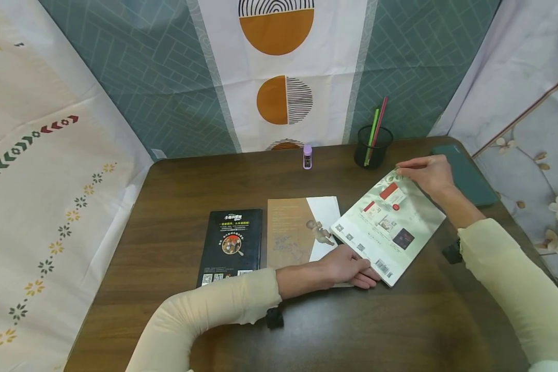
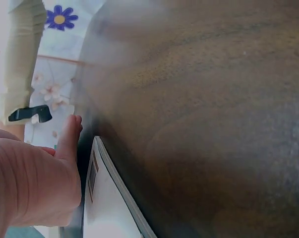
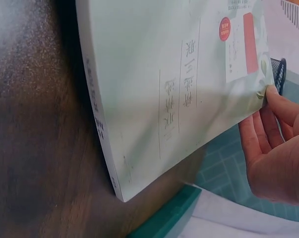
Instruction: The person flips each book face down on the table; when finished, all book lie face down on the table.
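Observation:
A light green book [image 1: 390, 227], its printed cover with red labels and a barcode facing up, lies at a slant. Thumb and fingers of my right hand [image 1: 426, 178] pinch its far edge; the right wrist view shows that hand [image 3: 280, 144] and the book's spine [image 3: 97, 114]. My left hand [image 1: 346, 266] is at the near left edge, fingers stretched out to the right. Whether it bears any weight is hidden. Under that hand and the green book's left corner lies a tan and white book [image 1: 288, 227]. Left of it is a black book [image 1: 232, 237], partly covered by my left sleeve.
Near the back edge of the wooden table [image 1: 176, 206] stand a purple-capped glue stick [image 1: 307, 157] and a black mesh pen cup [image 1: 374, 150] with a green and a pink pencil. A dark green flat item [image 1: 465, 175] lies at the right, behind my right hand.

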`<action>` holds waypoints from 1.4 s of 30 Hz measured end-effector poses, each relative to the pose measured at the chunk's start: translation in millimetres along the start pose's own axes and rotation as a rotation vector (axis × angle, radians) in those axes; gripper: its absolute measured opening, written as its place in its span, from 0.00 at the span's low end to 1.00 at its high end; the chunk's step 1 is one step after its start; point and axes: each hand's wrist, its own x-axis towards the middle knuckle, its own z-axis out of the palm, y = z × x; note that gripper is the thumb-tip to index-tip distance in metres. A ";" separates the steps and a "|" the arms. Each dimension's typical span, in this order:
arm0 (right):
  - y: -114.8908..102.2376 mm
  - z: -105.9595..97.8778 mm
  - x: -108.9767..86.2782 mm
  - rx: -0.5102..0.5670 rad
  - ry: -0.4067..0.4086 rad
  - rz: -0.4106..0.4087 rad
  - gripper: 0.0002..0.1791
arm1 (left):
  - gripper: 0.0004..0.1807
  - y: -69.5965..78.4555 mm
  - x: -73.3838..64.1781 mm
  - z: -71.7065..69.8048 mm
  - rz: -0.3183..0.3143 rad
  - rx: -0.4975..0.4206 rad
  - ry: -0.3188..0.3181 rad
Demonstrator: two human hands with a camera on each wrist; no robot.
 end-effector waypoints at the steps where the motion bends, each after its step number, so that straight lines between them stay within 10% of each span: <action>1: 0.3 1.8 1.1 -0.011 0.004 -0.003 0.24 | 0.15 -0.6 0.8 0.1 -0.002 -0.001 -0.006; 17: 3.9 23.0 17.7 -0.035 -0.094 -0.016 0.20 | 0.13 1.1 4.0 -4.9 -0.120 -0.032 -0.087; 31: 17.0 20.5 20.2 0.000 -0.300 -0.038 0.30 | 0.11 5.8 -19.8 -4.0 -0.037 -0.041 -0.121; 42: 25.5 -8.7 3.2 -0.073 -0.509 -0.142 0.49 | 0.15 18.1 -21.5 -45.6 0.324 0.591 0.069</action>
